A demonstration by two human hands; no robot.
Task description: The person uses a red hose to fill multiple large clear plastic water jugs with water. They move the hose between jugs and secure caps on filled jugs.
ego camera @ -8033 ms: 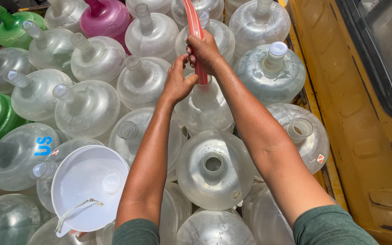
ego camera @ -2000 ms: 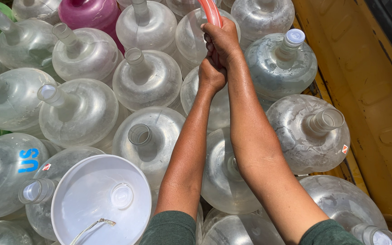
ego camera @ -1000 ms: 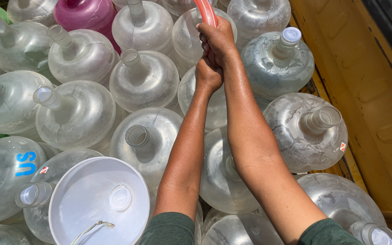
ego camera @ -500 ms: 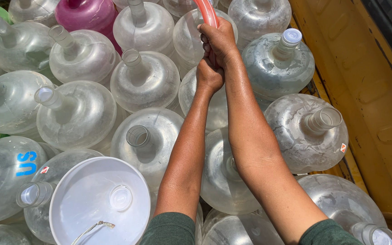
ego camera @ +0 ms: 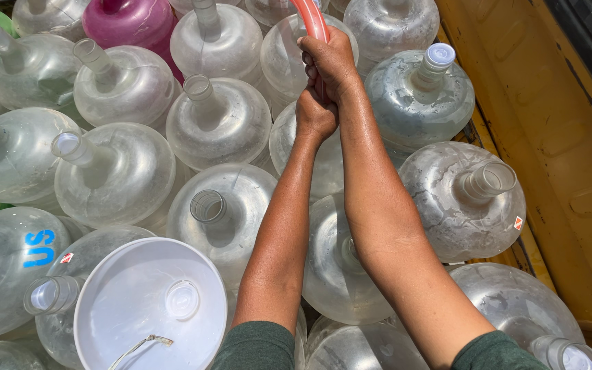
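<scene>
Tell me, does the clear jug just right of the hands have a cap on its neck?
Yes, the clear jug right of the hands carries a pale cap on its neck.

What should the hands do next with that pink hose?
Probably keep the hose steady, aimed down into the clear jug beneath. The right hand grips it and the left hand grips just below, above that jug. Whether water flows cannot be seen.
</scene>
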